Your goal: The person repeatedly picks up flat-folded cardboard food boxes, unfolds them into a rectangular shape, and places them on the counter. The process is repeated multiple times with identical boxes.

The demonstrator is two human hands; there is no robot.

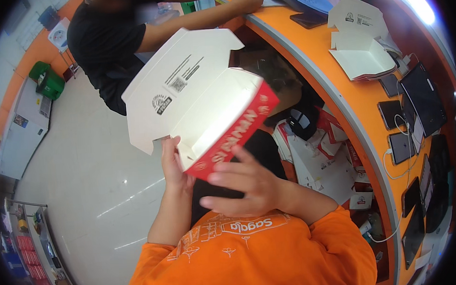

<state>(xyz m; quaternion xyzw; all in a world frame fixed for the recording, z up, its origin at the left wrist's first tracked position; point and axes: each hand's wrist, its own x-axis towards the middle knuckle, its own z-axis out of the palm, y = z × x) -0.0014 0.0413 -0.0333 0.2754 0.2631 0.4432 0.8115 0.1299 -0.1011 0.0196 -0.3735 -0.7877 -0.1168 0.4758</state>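
At the left a green bin (50, 83) stands by the wall (12, 74), and nearer the middle your left hand (171, 167) grips the near left end of a red-and-white carton (196, 95), its flap raised above your lap. Your right hand (251, 185) is open, fingers spread, at the carton's red front, though I cannot tell whether they touch it. Farther right, an open white box (364, 58) and a dark phone (391, 115) lie on the orange counter (360, 103).
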